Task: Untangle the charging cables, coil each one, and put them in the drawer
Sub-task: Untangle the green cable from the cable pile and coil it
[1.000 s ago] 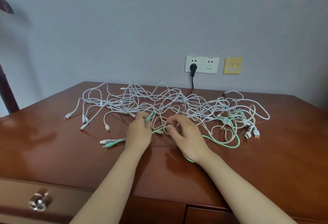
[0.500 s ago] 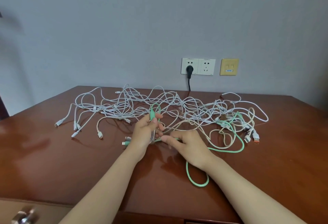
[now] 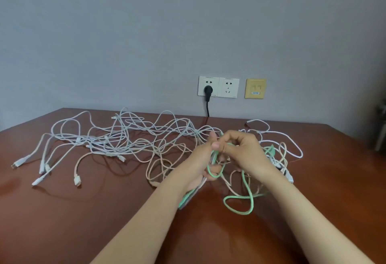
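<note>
The green cable [image 3: 240, 197] loops on the bench [image 3: 83, 211], its upper part lifted clear, threaded through beige cables [image 3: 158, 163] beside a white tangle [image 3: 125, 138]. The left hand [image 3: 200, 159] grips it with curled fingers; the right hand [image 3: 244, 150] pinches it.

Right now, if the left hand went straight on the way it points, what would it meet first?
Probably the right hand: the left hand, holding the green cable, points away and rightward at it, close by. Depth is unclear.

left hand [image 3: 199, 160] and right hand [image 3: 245, 150] raised close together, fingers curled gripping green cable [image 3: 240, 197], forearms reaching forward
</note>
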Tool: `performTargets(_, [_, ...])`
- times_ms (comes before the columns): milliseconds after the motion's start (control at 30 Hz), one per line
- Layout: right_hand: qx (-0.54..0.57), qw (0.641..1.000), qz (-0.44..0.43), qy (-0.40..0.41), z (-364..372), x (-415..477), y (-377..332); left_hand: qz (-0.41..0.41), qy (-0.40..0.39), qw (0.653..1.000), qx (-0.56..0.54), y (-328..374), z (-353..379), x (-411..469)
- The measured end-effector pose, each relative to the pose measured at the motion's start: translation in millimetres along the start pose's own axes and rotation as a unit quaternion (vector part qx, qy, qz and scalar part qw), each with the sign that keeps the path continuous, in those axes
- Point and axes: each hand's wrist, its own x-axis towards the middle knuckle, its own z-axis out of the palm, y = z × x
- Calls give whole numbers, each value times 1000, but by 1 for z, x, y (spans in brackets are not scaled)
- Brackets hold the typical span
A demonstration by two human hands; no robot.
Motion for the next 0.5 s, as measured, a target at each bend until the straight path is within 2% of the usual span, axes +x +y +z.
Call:
performTargets(100, [-41, 999, -1, -7, -8, 8, 13, -64, -55, 996, 36, -11, -8, 8])
performTargets(233, [-83, 995, 11, -51, -6, 11, 22, -73, -89, 993, 21, -13, -22, 13])
performTargets(400, [-119, 991, 23, -59, 10, 17, 18, -37, -52, 996, -58, -20, -17, 20])
performTargets(500, [-80, 995, 35, -48, 18, 22, 12, 1, 53, 993, -102, -20, -10, 25])
